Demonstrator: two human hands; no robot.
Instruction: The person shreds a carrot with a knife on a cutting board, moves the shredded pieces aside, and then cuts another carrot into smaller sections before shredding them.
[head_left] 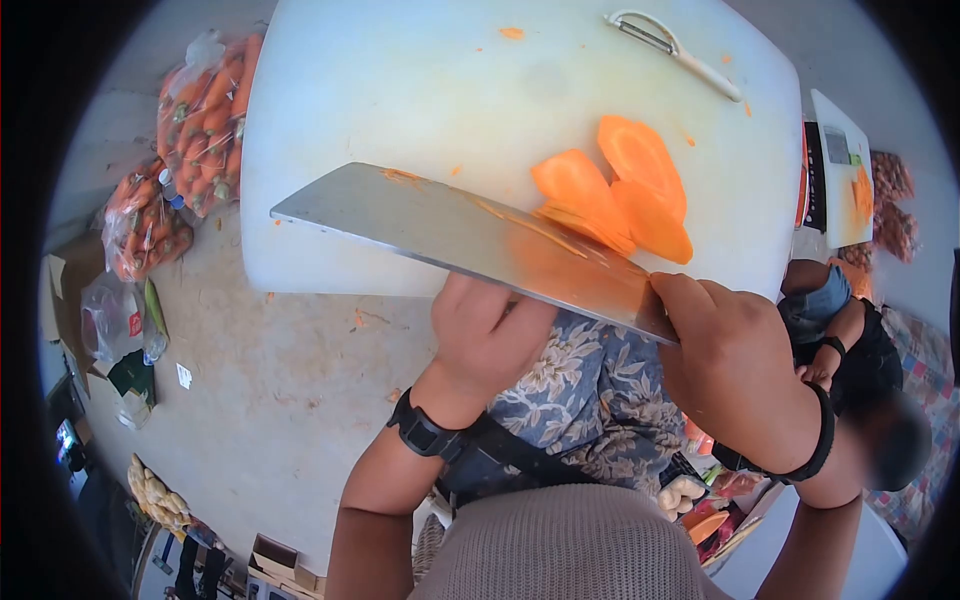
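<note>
A broad, long-bladed kitchen knife [440,225] is in my right hand [735,355], which is closed round its handle end. The blade slants across the near edge of the white cutting board [400,90], with orange bits stuck to its face. My left hand [490,325] is just below the blade's lower edge, its fingers curled. The blade hides the fingertips, so what they hold, if anything, does not show. Beyond the knife lie several large carrot slices [645,165], some overlapping. A white-handled peeler [685,60] rests at the board's far right.
Plastic bags of carrots [205,125] stand on the floor at left, with a cardboard box [75,285] nearby. Potatoes in a bag [157,495] lie lower left. On the right, another person [835,330] sits near a second cutting board [845,170].
</note>
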